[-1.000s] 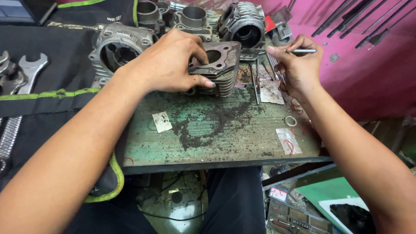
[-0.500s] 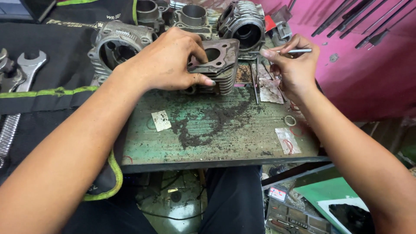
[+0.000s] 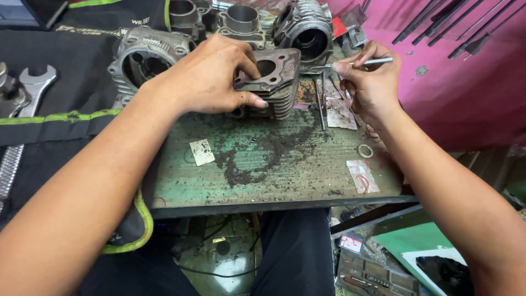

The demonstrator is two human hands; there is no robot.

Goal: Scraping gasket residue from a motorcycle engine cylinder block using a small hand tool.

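I look down at a worn green metal bench (image 3: 274, 181), smeared with dark grime. Near its far edge, about the middle, sits a finned engine cylinder (image 3: 274, 82), grey metal, bore facing up. My left hand (image 3: 211, 77) lies over its left side, fingers curled across the top flange and thumb pressed along the front fins, gripping it firmly. My right hand (image 3: 370, 82) hovers just beside the cylinder's right side, fingers pinched shut around a thin metal pick (image 3: 367, 62) whose tip points at the flange. I judge the cylinder heavy, rigid and probably oily, best held by the fins and flange edges, away from the bore. Other cylinders (image 3: 307, 30) crowd the far edge; a wrench (image 3: 33, 82) lies on black cloth to the left, and a small ring (image 3: 365, 151) near the right edge.
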